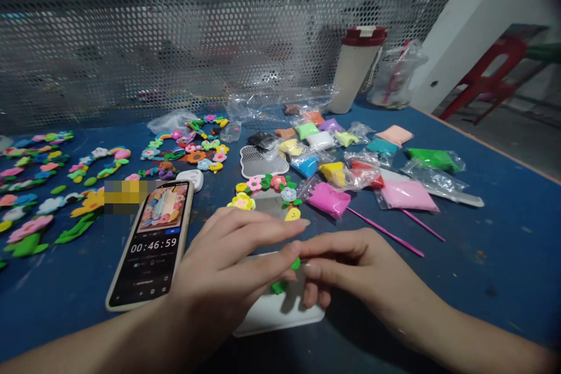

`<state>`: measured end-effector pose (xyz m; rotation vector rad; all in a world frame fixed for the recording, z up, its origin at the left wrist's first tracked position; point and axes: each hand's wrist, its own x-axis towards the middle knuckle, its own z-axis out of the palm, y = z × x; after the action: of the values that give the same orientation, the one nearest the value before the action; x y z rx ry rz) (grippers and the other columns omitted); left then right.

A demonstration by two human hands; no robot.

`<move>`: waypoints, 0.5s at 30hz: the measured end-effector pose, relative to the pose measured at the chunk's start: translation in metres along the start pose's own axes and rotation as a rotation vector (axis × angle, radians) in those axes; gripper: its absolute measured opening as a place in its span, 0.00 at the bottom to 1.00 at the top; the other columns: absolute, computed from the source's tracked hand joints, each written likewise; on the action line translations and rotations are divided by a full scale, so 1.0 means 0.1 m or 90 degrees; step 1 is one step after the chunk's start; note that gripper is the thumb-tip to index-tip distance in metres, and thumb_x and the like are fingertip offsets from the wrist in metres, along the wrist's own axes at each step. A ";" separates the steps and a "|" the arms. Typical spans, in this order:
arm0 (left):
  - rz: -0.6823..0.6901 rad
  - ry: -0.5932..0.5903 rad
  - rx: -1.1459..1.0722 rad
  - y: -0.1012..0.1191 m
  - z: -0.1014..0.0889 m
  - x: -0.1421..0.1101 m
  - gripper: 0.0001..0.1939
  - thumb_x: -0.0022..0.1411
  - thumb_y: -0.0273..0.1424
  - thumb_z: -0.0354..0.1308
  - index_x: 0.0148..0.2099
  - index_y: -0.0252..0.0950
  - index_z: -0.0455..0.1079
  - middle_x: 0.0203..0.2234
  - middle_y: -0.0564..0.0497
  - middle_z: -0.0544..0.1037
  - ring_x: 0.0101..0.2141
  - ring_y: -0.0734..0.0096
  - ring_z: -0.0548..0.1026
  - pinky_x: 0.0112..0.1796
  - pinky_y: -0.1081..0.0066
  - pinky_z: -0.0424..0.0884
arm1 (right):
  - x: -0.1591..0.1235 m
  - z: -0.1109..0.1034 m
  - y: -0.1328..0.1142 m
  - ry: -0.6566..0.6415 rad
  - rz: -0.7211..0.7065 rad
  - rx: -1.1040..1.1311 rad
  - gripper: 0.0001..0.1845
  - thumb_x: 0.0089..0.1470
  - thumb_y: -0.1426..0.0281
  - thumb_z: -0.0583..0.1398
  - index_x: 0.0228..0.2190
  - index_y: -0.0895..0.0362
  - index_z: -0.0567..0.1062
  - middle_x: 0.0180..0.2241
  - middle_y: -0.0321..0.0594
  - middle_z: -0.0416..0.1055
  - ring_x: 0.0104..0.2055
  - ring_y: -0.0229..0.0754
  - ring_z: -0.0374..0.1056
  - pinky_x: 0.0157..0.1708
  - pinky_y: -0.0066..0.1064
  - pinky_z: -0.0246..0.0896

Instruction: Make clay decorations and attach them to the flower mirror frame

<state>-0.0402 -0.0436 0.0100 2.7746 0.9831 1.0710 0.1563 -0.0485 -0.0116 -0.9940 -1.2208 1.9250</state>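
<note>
My left hand (pixel 232 263) and my right hand (pixel 346 266) meet over a small white board (pixel 280 312) near the table's front edge. Between their fingertips sits a small green clay piece (pixel 294 264); the fingers of both hands pinch together on it. A second green bit (pixel 277 287) lies on the board just below. Right behind my hands stands a small mirror frame (pixel 267 190) trimmed with clay flowers.
A phone (pixel 151 242) showing a timer lies to the left. Finished clay flowers (pixel 52 187) cover the blue table's (pixel 504 234) left side. Several bagged clay colours (pixel 372 169) and pink sticks (pixel 385 234) lie to the right. A tumbler (pixel 357 67) stands by the mesh wall.
</note>
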 end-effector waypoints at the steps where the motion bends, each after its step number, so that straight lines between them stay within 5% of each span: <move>1: 0.007 -0.005 -0.004 0.00 0.01 -0.01 0.06 0.63 0.28 0.56 0.41 0.41 0.73 0.41 0.53 0.79 0.41 0.71 0.75 0.38 0.70 0.73 | 0.00 0.00 0.00 -0.005 -0.001 0.008 0.07 0.50 0.66 0.64 0.32 0.56 0.80 0.22 0.35 0.75 0.23 0.31 0.68 0.27 0.23 0.64; 15: 0.029 0.004 0.031 -0.02 0.03 0.03 0.06 0.62 0.33 0.57 0.38 0.39 0.75 0.40 0.54 0.80 0.38 0.70 0.75 0.37 0.71 0.71 | 0.01 0.02 -0.01 0.028 -0.012 0.071 0.04 0.44 0.70 0.67 0.25 0.58 0.79 0.20 0.32 0.73 0.22 0.30 0.66 0.26 0.22 0.62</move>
<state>-0.0377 -0.0397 0.0098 2.8465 0.9640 1.0766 0.1546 -0.0485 -0.0108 -0.9583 -1.0821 1.9252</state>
